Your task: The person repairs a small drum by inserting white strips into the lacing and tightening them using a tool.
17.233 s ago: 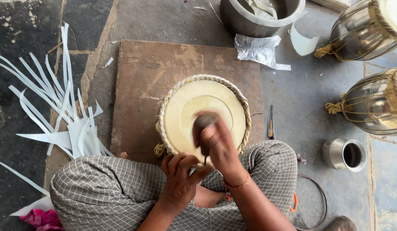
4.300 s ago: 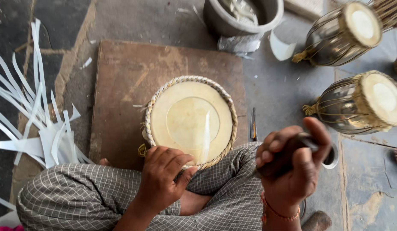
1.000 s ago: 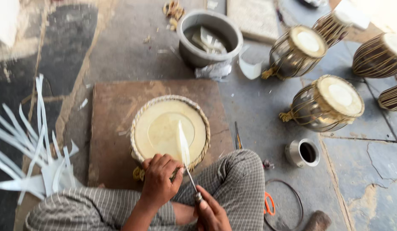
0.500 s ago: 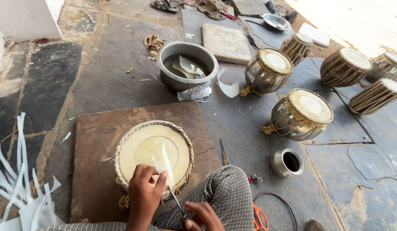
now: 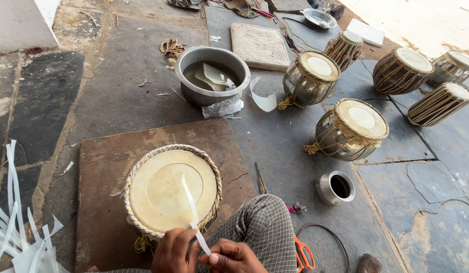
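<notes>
One drum [image 5: 171, 191] sat on a board [image 5: 108, 167] at lower centre; six more stood upper right. Both hands, left [image 5: 176, 251] and right [image 5: 233, 258], pinched one white strip [image 5: 193, 212], rising from the fingers over the drumhead.

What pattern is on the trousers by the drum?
A fine grey-and-white check on the trousers, beside the drum; head view.

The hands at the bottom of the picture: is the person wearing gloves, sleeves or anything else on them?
Both are bare: no gloves or rings show on the left hand or right hand. The wrists and any sleeves fall outside the picture.
</notes>
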